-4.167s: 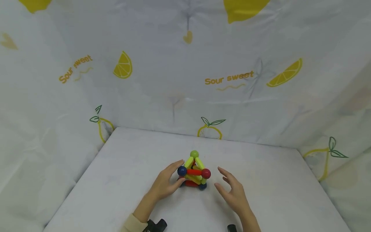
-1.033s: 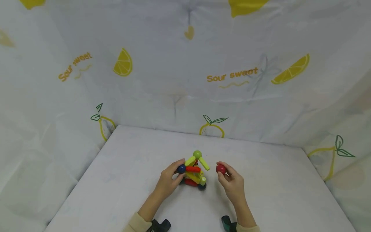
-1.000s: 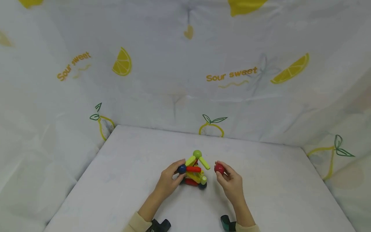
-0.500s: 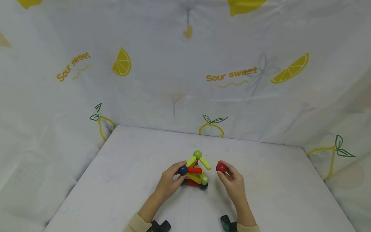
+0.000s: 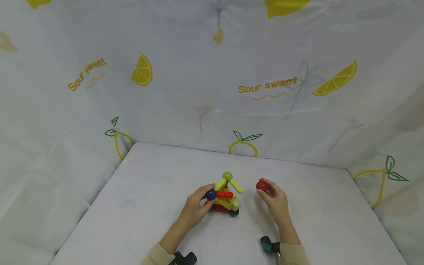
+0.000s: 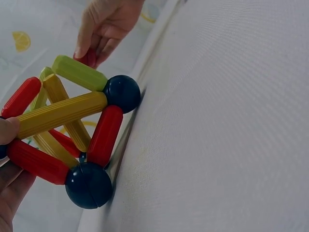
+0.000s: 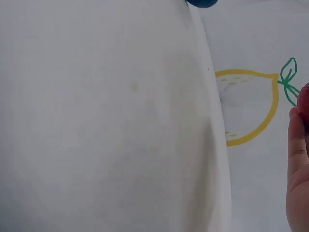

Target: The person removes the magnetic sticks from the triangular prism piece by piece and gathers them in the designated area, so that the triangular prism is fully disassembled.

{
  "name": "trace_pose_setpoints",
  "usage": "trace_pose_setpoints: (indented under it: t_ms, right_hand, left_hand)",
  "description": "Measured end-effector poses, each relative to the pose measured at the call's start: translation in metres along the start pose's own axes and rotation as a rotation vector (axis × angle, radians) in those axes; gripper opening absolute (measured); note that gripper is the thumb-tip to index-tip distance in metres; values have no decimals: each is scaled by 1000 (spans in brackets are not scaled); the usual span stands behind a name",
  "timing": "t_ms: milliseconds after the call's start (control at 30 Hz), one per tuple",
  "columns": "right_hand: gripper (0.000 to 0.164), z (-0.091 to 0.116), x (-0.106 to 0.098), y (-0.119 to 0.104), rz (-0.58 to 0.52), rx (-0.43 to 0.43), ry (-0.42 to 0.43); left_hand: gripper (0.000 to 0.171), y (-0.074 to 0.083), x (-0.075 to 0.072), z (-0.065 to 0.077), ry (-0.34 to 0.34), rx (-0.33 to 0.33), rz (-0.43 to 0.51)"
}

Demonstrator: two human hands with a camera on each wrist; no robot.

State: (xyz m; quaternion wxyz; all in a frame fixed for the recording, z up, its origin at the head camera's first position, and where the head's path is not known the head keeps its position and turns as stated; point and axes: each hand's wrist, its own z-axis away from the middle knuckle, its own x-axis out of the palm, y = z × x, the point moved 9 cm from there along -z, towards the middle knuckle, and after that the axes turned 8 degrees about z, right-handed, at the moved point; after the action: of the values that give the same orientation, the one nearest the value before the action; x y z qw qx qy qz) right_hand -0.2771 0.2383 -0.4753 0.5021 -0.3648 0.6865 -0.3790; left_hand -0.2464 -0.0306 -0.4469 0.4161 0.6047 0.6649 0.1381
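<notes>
A magnetic stick-and-ball frame of red, yellow and lime rods stands on the table, a green ball at its top. My left hand pinches a dark blue ball at its left corner. From that ball a red rod points right with its end free. A lime rod slants down from the green ball, also free at its lower end. Right of the frame and apart from it, my right hand pinches a red ball. The right wrist view catches only part of that hand.
The white table spreads around the frame, with its back edge against a lemon-printed curtain. Dark wrist-worn devices show below both hands, one near the left sleeve and one near the right sleeve.
Earlier the red ball sat on the frame's right corner; my right hand has taken it off and moved it rightward, farther from the frame. My left hand now grips the blue ball and stays there.
</notes>
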Motion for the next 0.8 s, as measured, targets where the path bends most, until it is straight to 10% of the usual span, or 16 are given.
trace_pose_setpoints:
  t_ms: [800]
  right_hand:
    - [56, -65, -1, 75, 71, 315, -207]
  left_hand:
    - [51, 1, 0, 1, 17, -10, 15]
